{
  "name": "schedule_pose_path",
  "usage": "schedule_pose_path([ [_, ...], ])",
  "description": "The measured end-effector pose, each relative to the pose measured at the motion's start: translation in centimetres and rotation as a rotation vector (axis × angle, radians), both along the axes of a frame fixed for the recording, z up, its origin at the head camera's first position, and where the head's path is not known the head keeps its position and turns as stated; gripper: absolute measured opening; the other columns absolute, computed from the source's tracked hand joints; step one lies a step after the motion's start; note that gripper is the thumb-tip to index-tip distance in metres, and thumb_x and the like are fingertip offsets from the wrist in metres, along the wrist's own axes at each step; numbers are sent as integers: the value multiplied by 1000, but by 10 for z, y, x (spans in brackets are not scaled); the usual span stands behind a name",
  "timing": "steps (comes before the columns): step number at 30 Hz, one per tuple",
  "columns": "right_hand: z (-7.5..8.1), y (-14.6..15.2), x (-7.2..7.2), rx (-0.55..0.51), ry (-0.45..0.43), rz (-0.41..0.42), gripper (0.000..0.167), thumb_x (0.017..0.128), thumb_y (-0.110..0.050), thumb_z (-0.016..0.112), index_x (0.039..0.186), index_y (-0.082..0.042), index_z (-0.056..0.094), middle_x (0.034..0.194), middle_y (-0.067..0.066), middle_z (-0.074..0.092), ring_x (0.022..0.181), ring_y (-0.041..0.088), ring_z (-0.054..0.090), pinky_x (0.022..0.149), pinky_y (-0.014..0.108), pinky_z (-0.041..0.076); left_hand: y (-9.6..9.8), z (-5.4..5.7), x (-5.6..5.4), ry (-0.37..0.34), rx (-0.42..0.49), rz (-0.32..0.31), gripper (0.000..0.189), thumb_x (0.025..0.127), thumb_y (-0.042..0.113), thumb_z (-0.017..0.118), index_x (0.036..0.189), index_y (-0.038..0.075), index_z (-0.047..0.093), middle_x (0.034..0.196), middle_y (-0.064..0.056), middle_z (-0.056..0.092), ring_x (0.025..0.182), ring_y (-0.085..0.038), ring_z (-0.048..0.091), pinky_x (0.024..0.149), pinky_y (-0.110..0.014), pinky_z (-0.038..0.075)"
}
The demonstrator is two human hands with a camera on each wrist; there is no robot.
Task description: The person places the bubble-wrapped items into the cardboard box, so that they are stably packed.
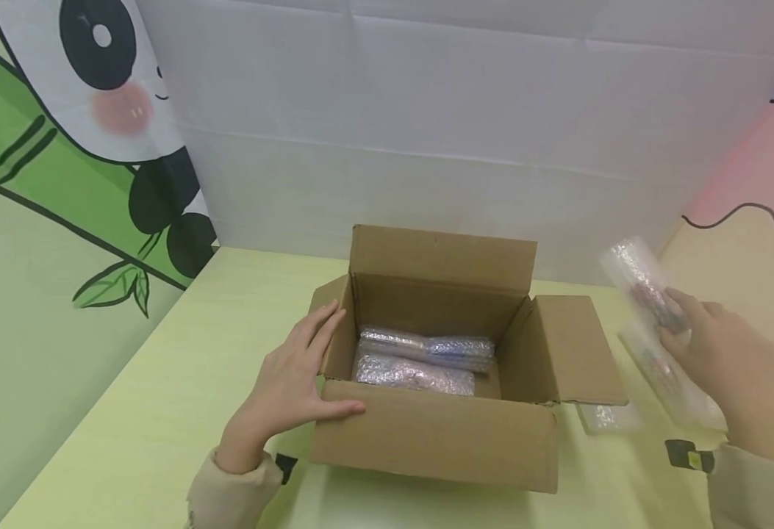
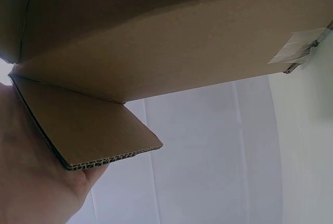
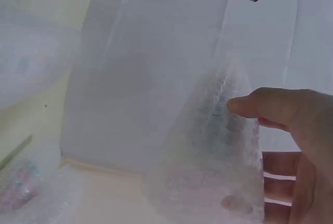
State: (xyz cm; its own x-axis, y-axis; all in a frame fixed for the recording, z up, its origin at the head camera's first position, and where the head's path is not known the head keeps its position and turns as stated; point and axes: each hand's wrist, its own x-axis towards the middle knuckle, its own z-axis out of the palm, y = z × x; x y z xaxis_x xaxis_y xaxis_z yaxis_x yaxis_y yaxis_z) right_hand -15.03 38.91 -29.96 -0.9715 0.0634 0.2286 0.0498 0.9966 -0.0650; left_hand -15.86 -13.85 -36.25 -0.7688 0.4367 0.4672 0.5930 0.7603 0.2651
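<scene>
An opened cardboard box (image 1: pixel 434 441) stands on the table with its flaps folded outward. Inside lie bubble-wrapped packages (image 1: pixel 416 373), side by side along the box's length. My left hand (image 1: pixel 287 386) rests at the box's front left corner, fingers along the left flap and thumb stretched onto the front flap. In the left wrist view that side flap (image 2: pixel 88 125) partly hides the hand. To the right of the box, my right hand (image 1: pixel 724 353) grips a bubble-wrapped package (image 3: pixel 208 151), raised above the table; something reddish and dark shows faintly through the wrap.
More bubble-wrapped packages (image 1: pixel 667 378) lie on the table right of the box, one partly under the right flap (image 1: pixel 581 349). A white sheet (image 1: pixel 426 147) hangs behind the pale yellow table (image 1: pixel 228 330). Cartoon-printed walls stand at both sides.
</scene>
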Motion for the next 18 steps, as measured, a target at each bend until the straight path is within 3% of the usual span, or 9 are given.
schedule_pose_path([
  [6,28,-26,6,38,123,66,58,85,-23,66,140,-14,47,122,30,57,97,52,57,52,62,42,0,0,0,-7,8,-1,120,63,84,63,152,10,30,156,-10,31,114,-21,50,55,-23,40],
  [10,45,-45,10,64,228,152,60,81,-18,70,138,-17,50,118,25,61,92,46,60,44,49,40,0,0,0,-4,10,-4,120,63,84,62,152,11,29,156,-10,32,119,-22,49,55,-23,41],
  [14,60,-64,10,107,394,324,55,77,-23,70,131,-17,58,108,17,67,82,37,64,41,37,37,0,0,0,6,9,-7,120,63,84,61,152,10,29,156,-10,32,129,-25,46,56,-24,43],
  [18,75,-86,5,150,465,486,53,74,-26,73,126,-18,64,102,10,71,73,28,65,43,31,37,0,-1,0,13,8,-8,120,64,85,60,152,10,29,156,-10,32,131,-26,44,57,-24,44],
])
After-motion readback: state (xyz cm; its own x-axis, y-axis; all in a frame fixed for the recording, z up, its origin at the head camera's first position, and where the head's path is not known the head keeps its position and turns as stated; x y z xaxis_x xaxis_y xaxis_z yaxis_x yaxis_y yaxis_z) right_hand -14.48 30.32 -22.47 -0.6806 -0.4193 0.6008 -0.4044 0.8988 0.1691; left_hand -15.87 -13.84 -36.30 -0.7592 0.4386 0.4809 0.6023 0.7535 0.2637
